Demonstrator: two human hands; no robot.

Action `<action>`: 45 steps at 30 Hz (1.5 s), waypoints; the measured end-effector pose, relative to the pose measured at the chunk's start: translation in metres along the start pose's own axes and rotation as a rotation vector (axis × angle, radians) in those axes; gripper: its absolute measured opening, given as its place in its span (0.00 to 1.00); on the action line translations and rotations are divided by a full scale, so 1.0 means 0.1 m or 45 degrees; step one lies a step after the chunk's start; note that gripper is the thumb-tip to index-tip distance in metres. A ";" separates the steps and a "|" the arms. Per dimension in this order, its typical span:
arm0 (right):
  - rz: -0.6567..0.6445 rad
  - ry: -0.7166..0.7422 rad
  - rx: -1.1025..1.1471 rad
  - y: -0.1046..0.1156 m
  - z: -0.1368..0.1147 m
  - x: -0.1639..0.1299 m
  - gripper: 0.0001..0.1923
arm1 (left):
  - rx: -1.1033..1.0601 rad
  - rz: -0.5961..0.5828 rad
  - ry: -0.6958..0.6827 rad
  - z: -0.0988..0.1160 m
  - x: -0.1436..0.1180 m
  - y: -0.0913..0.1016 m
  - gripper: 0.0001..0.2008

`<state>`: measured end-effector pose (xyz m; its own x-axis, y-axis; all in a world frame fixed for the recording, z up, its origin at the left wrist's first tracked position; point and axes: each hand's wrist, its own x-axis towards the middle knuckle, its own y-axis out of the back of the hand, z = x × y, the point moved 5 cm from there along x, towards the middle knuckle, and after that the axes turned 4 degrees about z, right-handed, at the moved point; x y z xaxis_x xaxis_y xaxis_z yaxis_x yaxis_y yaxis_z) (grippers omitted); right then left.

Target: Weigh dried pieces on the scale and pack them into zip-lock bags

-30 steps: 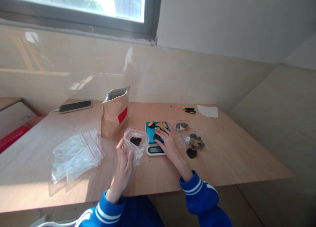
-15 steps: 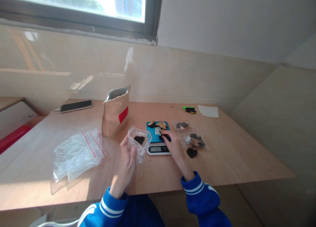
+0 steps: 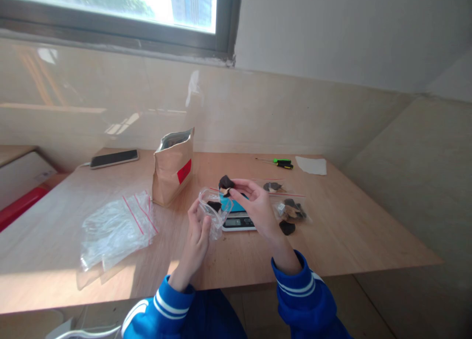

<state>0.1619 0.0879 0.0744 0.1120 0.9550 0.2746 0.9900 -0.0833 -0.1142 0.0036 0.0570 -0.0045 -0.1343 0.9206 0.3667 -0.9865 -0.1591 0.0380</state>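
My left hand [image 3: 198, 230] is closed on a clear zip bag [image 3: 217, 221], keeping its mouth spread. Inside that bag lies a dark piece of dried peel [image 3: 214, 206]. Between the fingertips and thumb of my right hand [image 3: 254, 201] are curled pieces of dried peel [image 3: 226, 183], dark outside and tan inside, held just over the bag's opening. Beneath my hands is a kitchen scale [image 3: 239, 224] with a blue plate and a small display, partly covered by the bag and my right hand. A loose dark peel piece [image 3: 286, 227] rests right of the scale.
Filled zip bags [image 3: 293, 210] lie to the right. At left are flat clear bags [image 3: 114, 231] and an upright kraft pouch [image 3: 172, 169], its top open. Farther back are a phone [image 3: 114, 158], screwdrivers [image 3: 283, 163] and white paper [image 3: 311, 165].
My right hand has lifted dried peel off the scale plate and carried it up and left to the bag. The left hand and bag have shifted slightly right.
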 end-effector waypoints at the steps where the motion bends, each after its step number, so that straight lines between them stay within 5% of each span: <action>1: -0.112 -0.018 -0.013 -0.08 -0.05 -0.02 0.16 | -0.007 -0.005 -0.008 0.01 0.00 -0.01 0.24; 4: -0.310 -0.033 -0.049 -0.16 -0.06 -0.04 0.24 | -0.052 0.011 0.004 0.01 0.01 -0.01 0.24; 7: -0.168 0.105 -0.205 0.05 0.12 0.12 0.20 | -0.096 0.027 0.042 -0.02 0.01 -0.02 0.24; 10: -0.050 0.254 -0.721 0.26 0.42 0.37 0.21 | -0.113 0.025 0.073 -0.03 0.01 -0.02 0.24; 13: -0.260 0.254 -1.184 0.26 0.72 0.56 0.26 | -0.118 0.028 0.083 -0.02 0.01 -0.02 0.24; 16: -0.419 0.227 -1.331 0.19 0.84 0.63 0.22 | -0.135 0.034 0.097 0.00 0.04 -0.02 0.25; 23: -0.232 0.302 -1.140 0.34 0.81 0.58 0.14 | -0.102 0.076 0.090 0.03 0.07 0.01 0.26; 28: -0.005 0.255 -0.607 0.37 0.59 0.59 0.17 | -0.100 0.039 0.102 -0.01 0.08 -0.01 0.26; 30: -0.064 0.287 -0.440 0.26 0.34 0.56 0.18 | -0.105 0.039 0.095 -0.02 0.09 -0.02 0.26; 36: -0.654 0.295 -0.556 -0.15 -0.34 0.29 0.23 | -0.175 0.040 0.080 0.05 0.12 -0.03 0.26; 45: -0.740 0.232 -0.271 -0.40 -0.41 0.16 0.27 | -0.214 0.034 0.105 0.20 0.08 0.00 0.26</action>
<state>0.1273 0.0945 0.1223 -0.4533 0.7993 0.3945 0.8869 0.3603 0.2891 0.0041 0.0575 0.0167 -0.1613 0.9440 0.2877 -0.9833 -0.1287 -0.1289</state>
